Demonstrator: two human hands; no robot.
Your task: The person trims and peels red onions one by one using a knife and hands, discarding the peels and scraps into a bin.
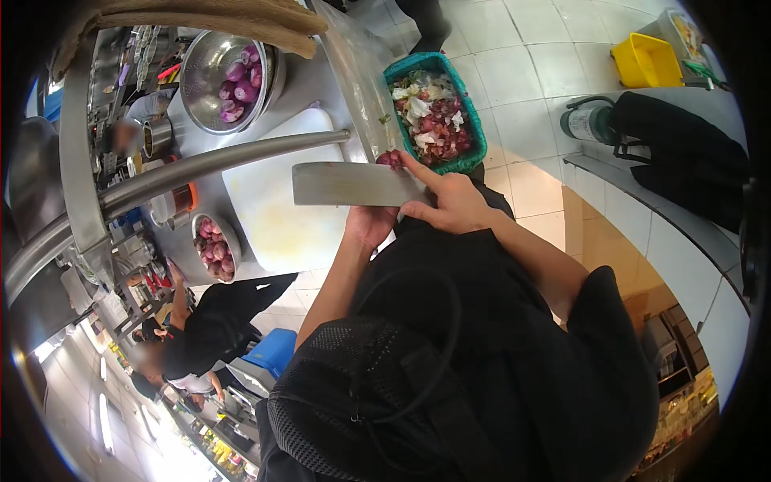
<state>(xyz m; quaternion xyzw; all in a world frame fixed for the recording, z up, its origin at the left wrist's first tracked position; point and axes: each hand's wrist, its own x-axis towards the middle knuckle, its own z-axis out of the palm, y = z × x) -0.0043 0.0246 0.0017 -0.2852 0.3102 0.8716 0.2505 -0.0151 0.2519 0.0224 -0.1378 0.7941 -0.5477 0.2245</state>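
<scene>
A small, dark red onion (390, 159) sits at the upper long side of the broad, rectangular steel cleaver (345, 184), near the close edge of the teal plastic-lined bin (479, 132) of onion skins and white scraps. The nearness of that bin probably lets loose bits drop straight in. The right hand (454, 201) is closed on the cleaver at its handle end, thumb bent on the near side and index finger reaching toward the onion, perhaps to steady it; the blade points leftward. The left hand (373, 225) is palm up under the blade, which hides its fingers, so how far they close, and whether they support the onion, cannot be told. Beyond the blade, a white rectangular cutting board (281, 233) lies on the steel table (301, 84), between a round silver metal bowl (195, 84) of glossy purple onions and a pale oval bowl (195, 234) of duller reddish ones, a layout that seems to keep the two sorts apart.
</scene>
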